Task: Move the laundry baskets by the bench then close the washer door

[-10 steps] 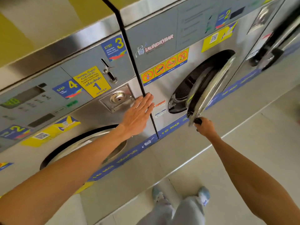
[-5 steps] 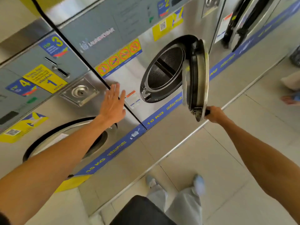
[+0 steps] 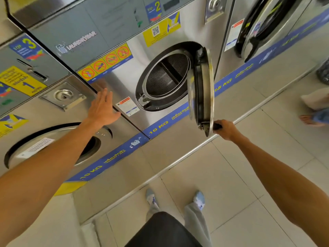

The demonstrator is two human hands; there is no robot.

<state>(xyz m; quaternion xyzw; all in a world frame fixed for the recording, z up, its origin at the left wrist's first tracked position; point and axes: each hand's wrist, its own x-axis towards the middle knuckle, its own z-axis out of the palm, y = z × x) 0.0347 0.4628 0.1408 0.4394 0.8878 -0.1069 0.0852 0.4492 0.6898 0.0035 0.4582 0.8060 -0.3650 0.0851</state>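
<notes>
At washer front, gripping door handle [image 3: 217,126] w/ right hand [image 3: 227,130], fingers curled tight; washer door [image 3: 202,90] standing wide open, edge-on. Bracing left hand [image 3: 103,108] flat, fingers spread, on panel. Swinging steadily toward drum opening [image 3: 166,75], pressing till latched. Baskets not visible.
</notes>
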